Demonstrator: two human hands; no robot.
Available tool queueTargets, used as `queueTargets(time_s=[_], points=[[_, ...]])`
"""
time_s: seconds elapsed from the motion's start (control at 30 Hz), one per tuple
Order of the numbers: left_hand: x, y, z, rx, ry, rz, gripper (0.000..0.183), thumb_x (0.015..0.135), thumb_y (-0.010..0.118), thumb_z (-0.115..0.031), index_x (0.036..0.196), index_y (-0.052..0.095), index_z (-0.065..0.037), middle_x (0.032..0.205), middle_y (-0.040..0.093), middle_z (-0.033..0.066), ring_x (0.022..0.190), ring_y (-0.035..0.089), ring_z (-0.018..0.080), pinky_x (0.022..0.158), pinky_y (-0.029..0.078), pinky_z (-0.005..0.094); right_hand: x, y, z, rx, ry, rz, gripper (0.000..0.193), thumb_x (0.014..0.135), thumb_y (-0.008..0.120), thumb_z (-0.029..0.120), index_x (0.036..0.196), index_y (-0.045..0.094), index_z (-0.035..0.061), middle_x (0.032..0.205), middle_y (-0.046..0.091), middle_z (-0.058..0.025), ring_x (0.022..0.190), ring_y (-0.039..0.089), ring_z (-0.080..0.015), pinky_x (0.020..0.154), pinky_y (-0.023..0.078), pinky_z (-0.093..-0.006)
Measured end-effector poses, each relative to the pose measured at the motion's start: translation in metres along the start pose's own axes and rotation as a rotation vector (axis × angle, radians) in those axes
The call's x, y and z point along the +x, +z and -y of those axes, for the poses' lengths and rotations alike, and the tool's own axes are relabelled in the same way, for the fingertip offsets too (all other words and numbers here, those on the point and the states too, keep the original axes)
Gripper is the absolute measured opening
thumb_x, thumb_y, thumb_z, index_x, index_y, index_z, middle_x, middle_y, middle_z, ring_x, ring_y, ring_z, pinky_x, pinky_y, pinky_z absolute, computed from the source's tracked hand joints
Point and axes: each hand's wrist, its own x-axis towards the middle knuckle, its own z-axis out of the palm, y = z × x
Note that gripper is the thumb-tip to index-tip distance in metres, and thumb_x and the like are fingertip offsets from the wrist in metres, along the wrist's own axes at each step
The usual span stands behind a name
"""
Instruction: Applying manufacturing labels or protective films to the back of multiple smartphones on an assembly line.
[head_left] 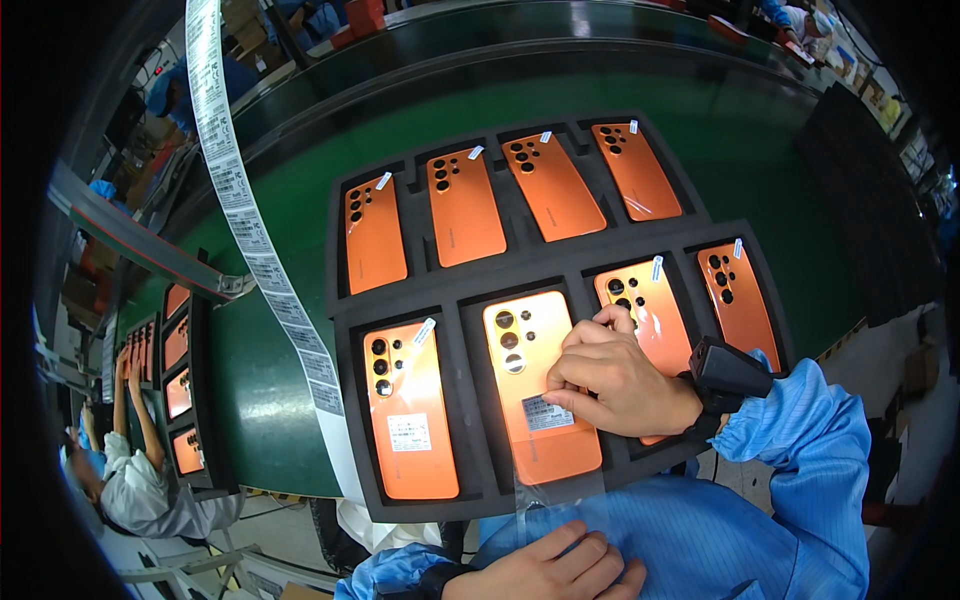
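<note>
An orange phone (pixel 555 462) lies back up in the near row of a black foam tray (pixel 473 400). My right hand (pixel 625 380) is over it with fingers curled; its thumb and fingertip are pinched at the edge of a small grey printed label (pixel 548 413) on the phone's back. Clear film (pixel 562 497) runs from the phone's lower end toward my left hand (pixel 560 568), whose curled fingers appear closed on it, although the fingertips are partly hidden. To the left, another orange phone (pixel 412 470) bears a white printed label (pixel 408 433).
More orange phones (pixel 462 215) fill the other tray slots, several with small pull tabs. A long strip of printed labels (pixel 240 205) hangs down left of the tray. The tray rests on a green conveyor (pixel 270 400). At far left, a co-worker (pixel 150 490) reaches toward other phones.
</note>
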Motion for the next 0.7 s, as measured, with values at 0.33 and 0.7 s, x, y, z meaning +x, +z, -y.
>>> queueTargets(time_s=[0.33,0.7], points=[[-0.0012,0.0018,-0.0003,0.0,0.005,0.006,0.025,0.074,0.056,-0.018,0.095,0.059,-0.005,0.078,0.052,0.0048,0.074,0.053,0.0184,0.073,0.045,0.0316,-0.0004,0.0001,-0.0006,0.004,-0.005,0.004,0.014,0.079,0.068,0.016,0.071,0.06,0.0077,0.066,0.055,-0.0002,0.078,0.053,-0.0175,0.086,0.029,-0.0403],[-0.0008,0.001,0.0004,0.004,0.011,0.002,0.026,0.073,0.056,-0.018,0.095,0.059,-0.004,0.078,0.053,0.0053,0.075,0.054,0.0187,0.073,0.045,0.0318,0.0002,-0.0002,0.0008,-0.003,-0.003,0.013,0.013,0.079,0.068,0.016,0.072,0.06,0.0084,0.066,0.056,0.0003,0.079,0.054,-0.0168,0.087,0.029,-0.0405]])
